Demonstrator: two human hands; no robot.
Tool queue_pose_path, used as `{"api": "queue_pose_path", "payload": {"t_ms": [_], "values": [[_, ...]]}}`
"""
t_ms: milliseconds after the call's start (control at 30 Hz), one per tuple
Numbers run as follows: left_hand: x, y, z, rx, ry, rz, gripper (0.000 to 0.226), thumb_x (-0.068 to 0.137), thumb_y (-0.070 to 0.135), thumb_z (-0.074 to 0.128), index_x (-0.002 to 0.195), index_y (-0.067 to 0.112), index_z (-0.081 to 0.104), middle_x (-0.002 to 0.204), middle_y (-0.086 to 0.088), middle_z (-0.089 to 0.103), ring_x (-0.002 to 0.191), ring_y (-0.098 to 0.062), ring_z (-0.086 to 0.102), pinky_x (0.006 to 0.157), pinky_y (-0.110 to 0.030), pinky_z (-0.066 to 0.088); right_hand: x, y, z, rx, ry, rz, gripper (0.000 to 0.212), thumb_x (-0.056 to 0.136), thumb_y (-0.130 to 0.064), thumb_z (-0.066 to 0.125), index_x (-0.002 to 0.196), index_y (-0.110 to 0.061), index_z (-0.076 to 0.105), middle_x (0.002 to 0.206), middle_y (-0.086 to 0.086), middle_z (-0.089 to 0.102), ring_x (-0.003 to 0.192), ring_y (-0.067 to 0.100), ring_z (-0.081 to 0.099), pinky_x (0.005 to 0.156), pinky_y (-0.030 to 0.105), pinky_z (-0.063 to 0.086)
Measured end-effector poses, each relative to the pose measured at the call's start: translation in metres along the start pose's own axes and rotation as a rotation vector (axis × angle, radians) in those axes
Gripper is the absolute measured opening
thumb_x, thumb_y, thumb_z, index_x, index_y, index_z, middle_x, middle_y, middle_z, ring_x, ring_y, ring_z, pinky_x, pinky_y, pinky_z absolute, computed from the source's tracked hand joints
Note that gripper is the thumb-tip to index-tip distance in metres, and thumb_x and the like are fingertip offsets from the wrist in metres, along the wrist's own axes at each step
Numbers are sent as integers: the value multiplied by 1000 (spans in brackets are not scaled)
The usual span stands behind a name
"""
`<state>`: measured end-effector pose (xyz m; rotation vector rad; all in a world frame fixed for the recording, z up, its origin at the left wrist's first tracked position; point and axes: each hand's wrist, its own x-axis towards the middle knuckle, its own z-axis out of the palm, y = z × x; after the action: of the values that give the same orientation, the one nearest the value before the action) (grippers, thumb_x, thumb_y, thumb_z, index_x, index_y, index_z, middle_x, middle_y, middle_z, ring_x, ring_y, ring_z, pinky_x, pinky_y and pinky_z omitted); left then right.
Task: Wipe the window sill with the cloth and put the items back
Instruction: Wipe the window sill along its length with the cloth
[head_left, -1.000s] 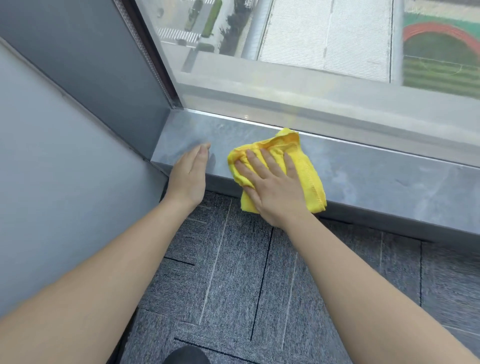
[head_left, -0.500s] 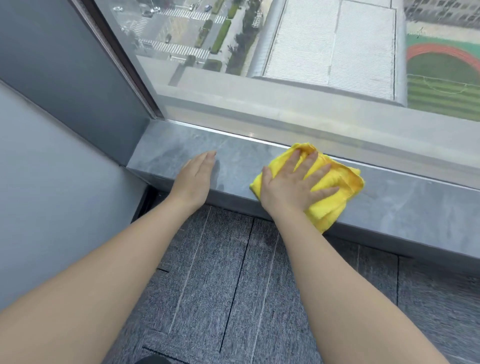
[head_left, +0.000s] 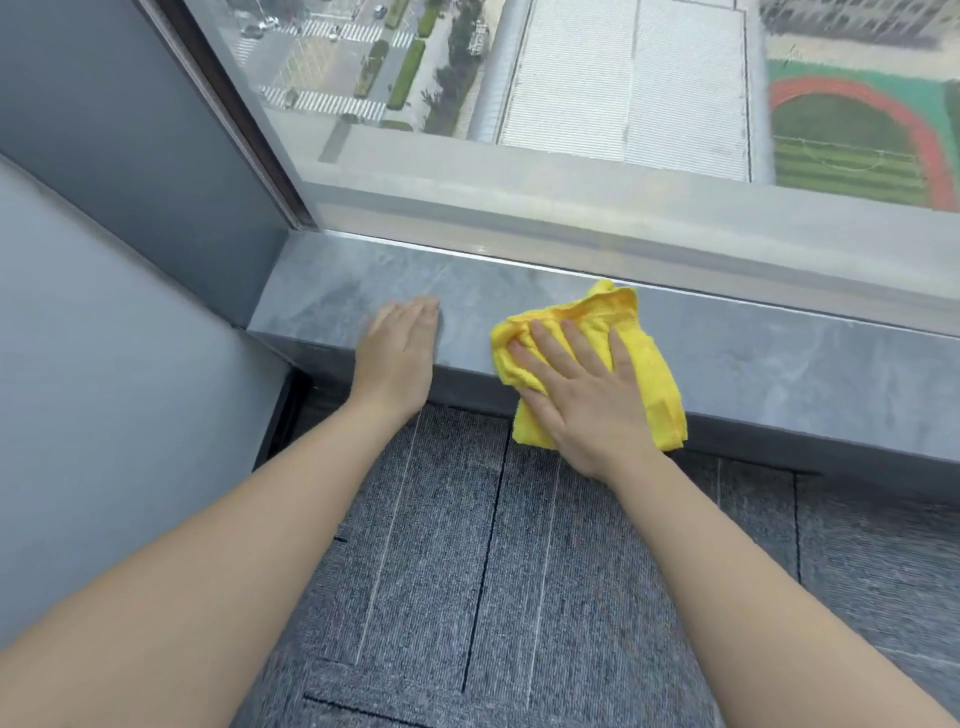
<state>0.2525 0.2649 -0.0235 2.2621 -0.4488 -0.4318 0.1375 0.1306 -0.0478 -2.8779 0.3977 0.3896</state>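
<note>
- My right hand (head_left: 584, 400) lies flat on the yellow cloth (head_left: 644, 358), fingers (head_left: 550, 343) straight and spread, pressing it down on the sill (head_left: 779, 358).
- The cloth is bunched; its far edge nearly reaches the window (head_left: 571, 104), and its near part hangs over the sill's front edge, under my palm.
- My left hand (head_left: 397, 358) rests palm down on the sill just left of the cloth, apart from it, fingers straight and together, holding nothing.
- The sill is grey stone, running from the left corner by the wall (head_left: 104, 364) off to the right.
- Below the sill is grey carpet (head_left: 493, 597), with both my bare forearms stretched over it.
- Through the glass I see streets, a roof and a sports field far below.
</note>
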Motion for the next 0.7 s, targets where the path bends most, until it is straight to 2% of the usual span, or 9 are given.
{"api": "queue_pose_path", "payload": {"t_ms": [67, 133, 267, 367, 433, 500, 700], "values": [[-4, 2, -1, -12, -18, 11, 37, 96, 15, 26, 120, 1, 51, 134, -15, 50, 128, -26, 38, 107, -30, 23, -12, 8, 0, 5, -18, 175, 59, 89, -56, 7, 145, -39, 0, 158, -12, -7, 146, 19, -11, 114, 51, -10], [-7, 4, -4, -17, -45, 31, 38, 96, 18, 26, 120, 2, 51, 134, -14, 50, 128, -24, 38, 105, -27, 23, -16, 10, -1, 49, -13, 335, 59, 94, -51, 20, 146, -36, -3, 158, -9, -11, 146, 24, -12, 113, 56, -8], [-4, 1, -5, 45, -166, 72, 41, 97, 25, 24, 131, 10, 40, 146, -7, 38, 137, -18, 27, 110, -24, 13, 10, -1, -6, 176, 28, 576, 64, 93, -53, 19, 147, -29, -5, 158, -2, -14, 144, 31, -16, 108, 66, -7], [-2, -8, -4, 195, -296, 107, 43, 96, 28, 23, 136, 15, 32, 152, -5, 23, 143, -22, 11, 117, -35, 6, 36, -12, -11, 246, 36, 690, 67, 93, -55, 20, 147, -25, -6, 158, 4, -16, 143, 36, -17, 106, 69, -7], [-2, -15, -3, 368, -376, 167, 44, 96, 28, 22, 138, 17, 27, 155, -6, 15, 143, -25, 4, 118, -41, 5, 46, -21, -12, 240, 41, 670, 66, 93, -53, 19, 147, -26, -5, 158, 4, -16, 143, 37, -18, 106, 70, -7], [0, -18, -3, 453, -400, 190, 45, 96, 27, 21, 140, 19, 22, 155, -6, 11, 143, -26, 2, 118, -42, 4, 49, -30, -10, 189, 52, 553, 60, 95, -50, 19, 147, -30, -3, 158, 1, -14, 144, 33, -17, 106, 68, -8], [1, -13, -3, 439, -347, 184, 44, 95, 30, 21, 136, 18, 32, 153, -6, 22, 142, -27, 12, 117, -40, 11, 11, -24, -2, -34, 8, 99, 50, 97, -45, 19, 144, -44, 1, 158, -10, -7, 146, 20, -11, 113, 54, -10]]}}
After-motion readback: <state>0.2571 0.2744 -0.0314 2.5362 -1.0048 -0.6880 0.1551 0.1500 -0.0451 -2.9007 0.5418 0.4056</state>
